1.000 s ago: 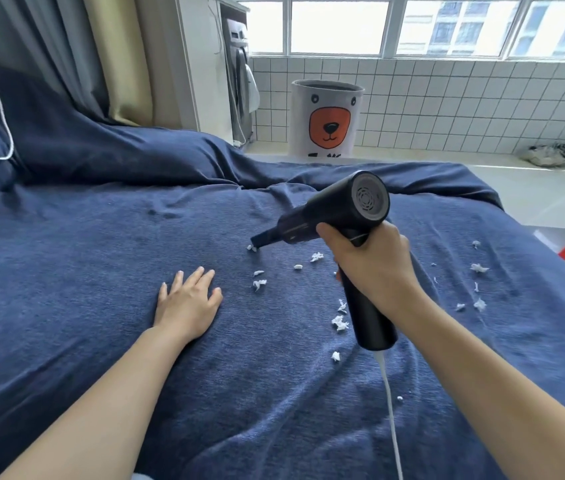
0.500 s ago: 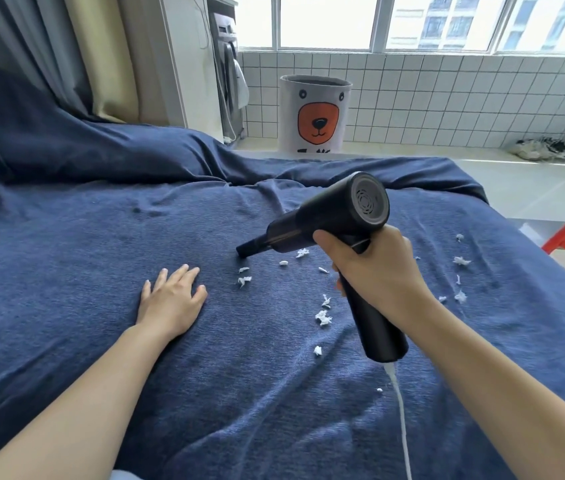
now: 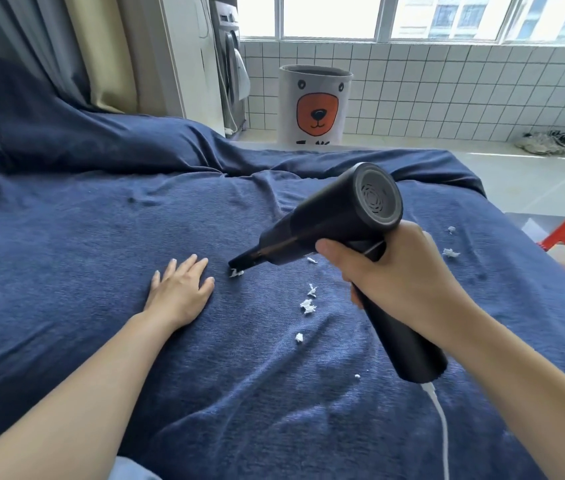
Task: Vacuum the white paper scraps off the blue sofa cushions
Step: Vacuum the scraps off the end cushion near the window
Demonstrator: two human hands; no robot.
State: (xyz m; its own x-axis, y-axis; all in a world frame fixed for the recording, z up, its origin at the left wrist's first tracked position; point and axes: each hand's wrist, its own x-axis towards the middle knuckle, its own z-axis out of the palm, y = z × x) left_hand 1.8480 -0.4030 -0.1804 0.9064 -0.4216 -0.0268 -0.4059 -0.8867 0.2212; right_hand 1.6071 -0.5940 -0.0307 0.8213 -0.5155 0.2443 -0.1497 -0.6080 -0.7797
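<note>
White paper scraps lie on the blue sofa cushion, between both hands. The handheld vacuum, gripped by the right hand, touches its nozzle to one scrap beside the flat, spread left hand.

The sofa cushion wears a dark blue cloth cover, matt and faintly ribbed, rumpled into soft creases. The handheld vacuum looks like matt black plastic, smooth, with a duller grey vented end cap. Its cord is glossy white. The paper scraps are white, torn and crumpled. Behind, the wall tiles shine glazed white, and the bear-print laundry basket looks like soft fabric.
</note>
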